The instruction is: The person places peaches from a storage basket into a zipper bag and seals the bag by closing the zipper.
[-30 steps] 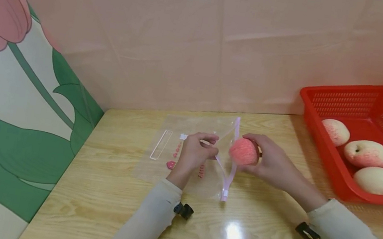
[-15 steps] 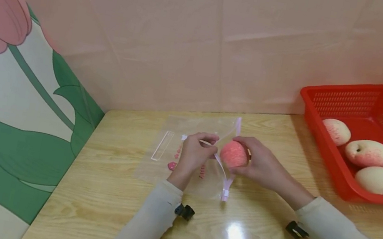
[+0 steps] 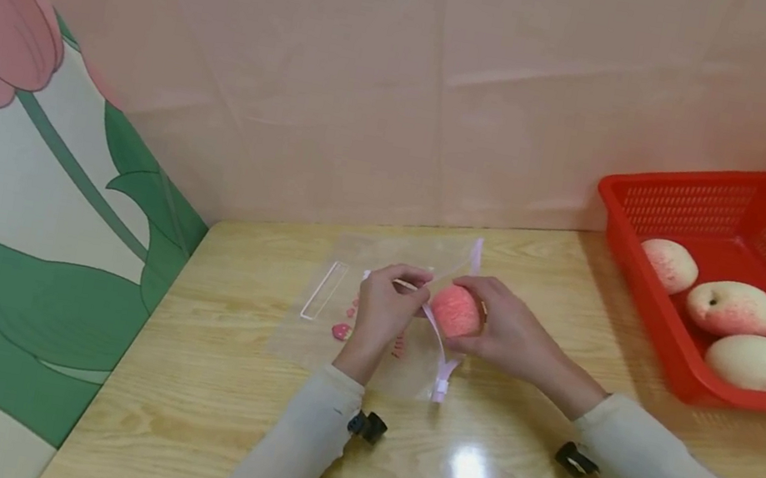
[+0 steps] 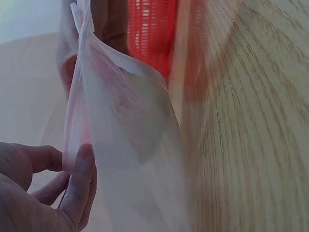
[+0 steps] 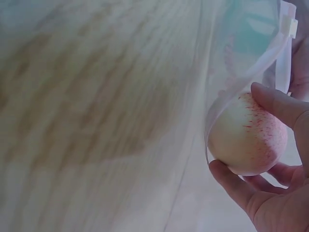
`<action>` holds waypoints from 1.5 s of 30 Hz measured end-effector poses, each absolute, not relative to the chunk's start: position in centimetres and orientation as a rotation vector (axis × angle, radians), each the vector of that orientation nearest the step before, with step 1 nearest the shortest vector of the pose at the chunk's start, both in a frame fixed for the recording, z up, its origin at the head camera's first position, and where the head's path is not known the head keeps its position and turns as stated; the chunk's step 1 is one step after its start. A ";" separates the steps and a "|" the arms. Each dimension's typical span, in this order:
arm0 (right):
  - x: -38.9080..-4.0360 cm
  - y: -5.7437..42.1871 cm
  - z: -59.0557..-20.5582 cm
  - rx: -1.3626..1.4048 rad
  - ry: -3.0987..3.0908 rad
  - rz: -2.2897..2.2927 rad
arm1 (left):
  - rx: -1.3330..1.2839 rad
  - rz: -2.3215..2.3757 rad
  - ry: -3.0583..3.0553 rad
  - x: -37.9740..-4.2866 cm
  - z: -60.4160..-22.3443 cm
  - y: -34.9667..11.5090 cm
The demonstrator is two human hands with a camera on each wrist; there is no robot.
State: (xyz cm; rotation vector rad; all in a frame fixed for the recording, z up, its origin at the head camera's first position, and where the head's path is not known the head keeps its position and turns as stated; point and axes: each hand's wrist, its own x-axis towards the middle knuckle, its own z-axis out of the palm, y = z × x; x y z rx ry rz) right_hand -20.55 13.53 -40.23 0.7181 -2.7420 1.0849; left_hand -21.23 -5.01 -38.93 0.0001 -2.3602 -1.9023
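Note:
A clear zip bag [image 3: 413, 375] with pink prints and a pale purple zip edge lies on the table, its mouth spread apart. My left hand [image 3: 385, 307] pinches one lip of that mouth between thumb and fingers; the left wrist view shows the film [image 4: 140, 164] hanging from it. With thumb and fingers curled round it, my right hand [image 3: 512, 332] holds a pink and cream peach [image 3: 456, 312] at the mouth. In the right wrist view the zip edge crosses the near side of the peach [image 5: 248, 137]. The slider [image 3: 441, 387] sits at the zip's near end.
On the right stands a red plastic basket [image 3: 689, 383] with several peaches [image 3: 732, 308] in it. A pink-beige wall covering [image 3: 346, 97] rises behind the wooden table [image 3: 190, 393]. A tulip-patterned panel [image 3: 41, 283] borders the left side.
My right hand has moved left with the peach, from beside the zip edge into the bag's mouth. The left hand stays nearly in place, keeping its pinch on the lip.

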 end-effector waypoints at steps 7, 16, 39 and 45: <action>-20.7 13.1 -40.5 0.710 -2.792 1.040 | 0.014 -1.841 -2.403 -21.2 -38.6 -4.9; -20.9 13.3 -40.8 0.705 -2.851 0.998 | -0.005 -1.870 -2.396 -21.1 -38.5 -4.7; -21.0 13.2 -41.4 0.886 -2.821 1.187 | -0.055 -1.718 -2.387 -20.7 -37.5 -4.9; -20.9 12.7 -41.2 0.902 -2.820 1.180 | -0.051 -1.737 -2.352 -20.5 -37.2 -5.0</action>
